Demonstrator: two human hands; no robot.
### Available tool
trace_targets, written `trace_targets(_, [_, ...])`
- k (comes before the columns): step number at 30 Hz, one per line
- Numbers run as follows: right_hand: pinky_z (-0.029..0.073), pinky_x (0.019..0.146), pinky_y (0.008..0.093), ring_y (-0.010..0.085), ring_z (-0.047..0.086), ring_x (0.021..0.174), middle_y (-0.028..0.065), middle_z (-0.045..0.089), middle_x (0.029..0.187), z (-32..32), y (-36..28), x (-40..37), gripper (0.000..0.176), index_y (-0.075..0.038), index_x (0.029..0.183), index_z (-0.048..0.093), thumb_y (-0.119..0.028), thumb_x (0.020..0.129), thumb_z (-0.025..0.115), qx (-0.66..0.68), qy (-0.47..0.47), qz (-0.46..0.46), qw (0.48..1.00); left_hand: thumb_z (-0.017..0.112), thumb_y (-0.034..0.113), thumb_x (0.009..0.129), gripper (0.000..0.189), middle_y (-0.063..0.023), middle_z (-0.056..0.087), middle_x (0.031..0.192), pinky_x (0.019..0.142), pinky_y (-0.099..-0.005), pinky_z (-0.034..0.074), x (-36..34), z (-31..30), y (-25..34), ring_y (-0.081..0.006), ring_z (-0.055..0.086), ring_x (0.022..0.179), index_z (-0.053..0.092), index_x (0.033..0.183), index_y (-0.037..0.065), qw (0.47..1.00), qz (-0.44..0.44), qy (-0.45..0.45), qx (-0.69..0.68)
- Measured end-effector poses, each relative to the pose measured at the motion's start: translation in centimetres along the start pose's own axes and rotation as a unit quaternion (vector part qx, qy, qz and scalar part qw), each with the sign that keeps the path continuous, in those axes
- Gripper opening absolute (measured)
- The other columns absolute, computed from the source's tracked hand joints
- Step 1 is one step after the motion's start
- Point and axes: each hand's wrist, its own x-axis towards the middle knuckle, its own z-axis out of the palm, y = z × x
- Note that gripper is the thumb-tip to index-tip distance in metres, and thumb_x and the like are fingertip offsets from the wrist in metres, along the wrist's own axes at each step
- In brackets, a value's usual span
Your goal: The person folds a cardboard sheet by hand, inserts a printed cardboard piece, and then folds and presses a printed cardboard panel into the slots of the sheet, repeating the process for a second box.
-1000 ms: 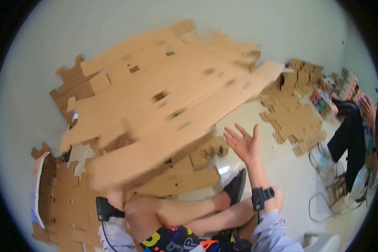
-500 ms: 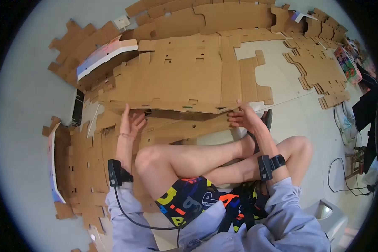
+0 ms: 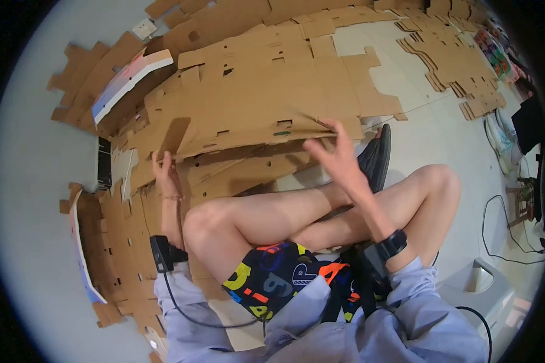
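Note:
A large brown cardboard sheet with slots lies across several others, its near edge raised. At its left near corner, my left hand pinches the cardboard beside a narrow upright flap. My right hand is at the right end of the near edge, thumb and fingers apart, fingertips by a thin flap blurred by motion. Whether they touch it is hard to tell. Beneath the near edge, a dark gap shows another cardboard layer.
Stacked flat cardboard is at the upper right. Printed cardboard pieces stand at the left. My crossed legs and black slipper are close by. A grey stool and black cable are at right.
A narrow flap now stands up at the left corner, by my left hand. My right hand has moved up and left, and its fingers have spread. The view has shifted slightly.

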Motion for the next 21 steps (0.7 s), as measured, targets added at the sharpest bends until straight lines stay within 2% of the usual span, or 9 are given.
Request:
trace_targets(2, [0.048,0.076,0.0311,0.0187,0.062,0.08,0.0112,0.066,0.088,-1.8,1.6,2.0,0.042,0.001,0.106,0.059,-0.023,0.075,0.074,0.099,-0.06,0.113,0.987,0.06,0.026,0.089,0.029,-0.0055,0.058,0.096,0.077,-0.028,0.043,-0.6,0.5,1.0,-0.0137,0.052,0.087,0.055,0.105,0.003,0.997,0.029,-0.04,0.058])
trace_targets(4, [0.048,0.073,0.0313,0.0197,0.062,0.076,0.0122,0.067,0.086,-3.5,2.5,3.5,0.043,0.003,0.103,0.06,-0.031,0.079,0.071,0.066,-0.068,0.07,0.993,0.062,0.026,0.088,0.027,-0.0019,0.058,0.085,0.067,-0.0248,0.043,-1.7,0.3,2.5,-0.0117,0.054,0.074,0.057,0.099,0.002,0.978,0.008,-0.078,0.192])
trace_targets(7, [0.048,0.073,0.0346,0.0234,0.064,0.079,0.0167,0.066,0.082,-5.1,3.3,5.4,0.054,0.007,0.094,0.062,-0.045,0.079,0.066,-0.089,-0.129,0.122,0.98,0.065,0.032,0.086,0.033,-0.0006,0.056,0.076,0.058,-0.0236,0.042,-1.6,-0.5,-0.2,-0.0096,0.051,0.065,0.06,0.097,0.002,0.909,-0.105,-0.126,0.382])
trace_targets(10, [0.048,0.072,0.038,0.0288,0.064,0.078,0.0207,0.065,0.079,-4.0,10.5,5.9,0.059,0.008,0.099,0.06,-0.047,0.078,0.065,-0.194,-0.163,0.054,0.966,0.066,0.036,0.084,0.036,0.0005,0.054,0.069,0.052,-0.0235,0.04,-1.4,-1.9,-6.4,-0.0097,0.05,0.06,0.061,0.094,0.002,0.86,-0.321,-0.197,0.344])
trace_targets(11, [0.049,0.068,0.0426,0.0335,0.064,0.077,0.0251,0.064,0.083,-3.6,10.3,5.8,0.063,0.006,0.109,0.055,-0.048,0.079,0.065,-0.276,-0.198,0.127,0.932,0.067,0.036,0.083,0.037,0.0,0.055,0.069,0.054,-0.0243,0.041,-1.4,-1.3,-5.2,-0.0104,0.051,0.061,0.061,0.096,0.002,0.858,-0.338,-0.198,0.332])
trace_targets(13, [0.05,0.066,0.0447,0.0349,0.064,0.074,0.0257,0.062,0.091,-3.0,8.6,5.1,0.065,0.006,0.112,0.052,-0.049,0.078,0.065,-0.39,-0.167,0.088,0.901,0.069,0.035,0.081,0.04,-0.0011,0.056,0.07,0.056,-0.0259,0.043,-2.0,0.8,-3.4,-0.0117,0.053,0.063,0.06,0.101,0.001,0.854,-0.371,-0.203,0.301])
trace_targets(16, [0.05,0.071,0.0442,0.0335,0.061,0.083,0.0199,0.056,0.108,-2.6,5.1,3.0,0.058,0.004,0.115,0.049,-0.037,0.076,0.065,-0.494,-0.145,-0.045,0.856,0.068,0.027,0.081,0.036,-0.0083,0.061,0.084,0.066,-0.0307,0.046,-3.1,1.1,-2.8,-0.019,0.059,0.078,0.059,0.106,0.002,0.9,-0.128,-0.228,0.35])
trace_targets(18, [0.048,0.081,0.0442,0.0327,0.057,0.095,0.0172,0.053,0.114,-2.0,5.2,2.1,0.055,0.005,0.119,0.047,-0.025,0.076,0.064,-0.525,-0.129,-0.173,0.823,0.066,0.021,0.081,0.035,-0.0111,0.06,0.097,0.073,-0.0337,0.046,-3.7,1.2,-2.3,-0.0245,0.058,0.088,0.058,0.11,0.003,0.865,0.056,-0.255,0.428])
trace_targets(21, [0.037,0.097,0.0464,0.0339,0.048,0.109,0.0156,0.043,0.13,-1.3,2.2,-0.1,0.064,0.003,0.13,0.038,-0.01,0.071,0.059,-0.51,-0.218,-0.202,0.807,0.062,0.019,0.082,0.04,-0.0124,0.054,0.117,0.083,-0.0399,0.043,-4.2,0.1,-2.4,-0.0317,0.053,0.104,0.055,0.118,0.005,0.771,0.228,-0.328,0.497])
